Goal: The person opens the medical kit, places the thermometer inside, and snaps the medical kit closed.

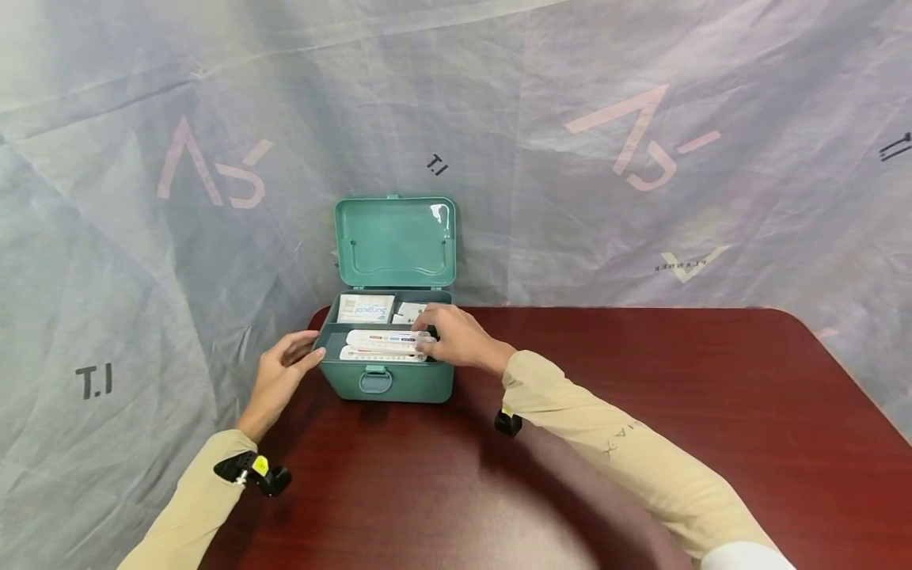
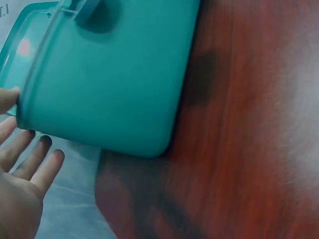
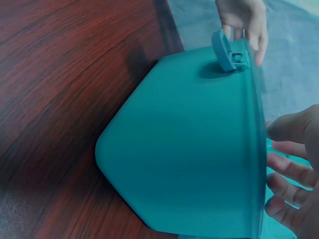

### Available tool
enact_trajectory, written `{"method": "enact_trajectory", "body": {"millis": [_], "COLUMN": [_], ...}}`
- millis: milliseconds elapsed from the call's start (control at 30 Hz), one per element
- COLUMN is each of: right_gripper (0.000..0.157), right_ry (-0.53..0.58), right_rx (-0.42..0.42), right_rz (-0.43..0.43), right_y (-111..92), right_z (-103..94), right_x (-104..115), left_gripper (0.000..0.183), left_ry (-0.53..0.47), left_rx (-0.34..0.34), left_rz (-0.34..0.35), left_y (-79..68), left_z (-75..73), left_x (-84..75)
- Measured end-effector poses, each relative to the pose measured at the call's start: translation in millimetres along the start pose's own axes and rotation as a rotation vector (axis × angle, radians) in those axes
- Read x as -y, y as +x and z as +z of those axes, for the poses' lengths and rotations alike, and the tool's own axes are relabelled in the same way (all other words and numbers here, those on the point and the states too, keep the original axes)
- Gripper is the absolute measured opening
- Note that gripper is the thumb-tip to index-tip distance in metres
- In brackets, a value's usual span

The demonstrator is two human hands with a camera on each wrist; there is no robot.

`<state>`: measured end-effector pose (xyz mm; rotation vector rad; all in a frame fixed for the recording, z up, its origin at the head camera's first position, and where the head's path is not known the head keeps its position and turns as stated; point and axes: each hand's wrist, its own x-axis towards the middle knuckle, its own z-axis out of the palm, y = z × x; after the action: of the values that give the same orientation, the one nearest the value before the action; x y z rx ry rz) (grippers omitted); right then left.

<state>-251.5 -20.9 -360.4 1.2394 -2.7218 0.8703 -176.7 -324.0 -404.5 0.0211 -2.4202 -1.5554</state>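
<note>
A green lidded box (image 1: pixel 388 385) stands on the table with its lid (image 1: pixel 395 241) raised behind it. My left hand (image 1: pixel 281 370) is at its left end. In the left wrist view, that hand's thumb touches the rim while the other fingers (image 2: pixel 47 169) are spread, fairly straight, beside the wall. My right hand (image 1: pixel 459 336) reaches over the right end into the front compartment. Its thumb and fingers pinch the right end of a slim white packet (image 1: pixel 378 339) with small coloured marks. Another slim white packet (image 1: pixel 378 356) lies partly under it. The fingertips are partly hidden.
The back compartments hold a white packet printed "Surgical" (image 1: pixel 366 309) and another white pack (image 1: pixel 408 312). A ring-shaped latch (image 1: pixel 375 382) is on the box front. The red-brown table (image 1: pixel 641 380) extends rightward, and a grey printed cloth (image 1: pixel 527 174) hangs behind.
</note>
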Motion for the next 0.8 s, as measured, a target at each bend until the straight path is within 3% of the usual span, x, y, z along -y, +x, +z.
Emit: {"method": "enact_trajectory", "body": {"millis": [367,800], "right_gripper": [0.025,0.021], "right_ry": [0.089,0.161], "right_rx": [-0.066,-0.16], "right_rz": [0.018,0.098], "right_y": [3,12], "right_z": [-19.8,-48.1], "right_x": [-8,-17], "left_gripper": [0.038,0.037], "left_ry": [0.169,0.195], "left_rx": [0.002,0.045], "left_rz": [0.046,0.054], "left_y": [29.2,74.7], "left_z": [-10.0,-20.8], "left_x": [-9.4,-47.4]}}
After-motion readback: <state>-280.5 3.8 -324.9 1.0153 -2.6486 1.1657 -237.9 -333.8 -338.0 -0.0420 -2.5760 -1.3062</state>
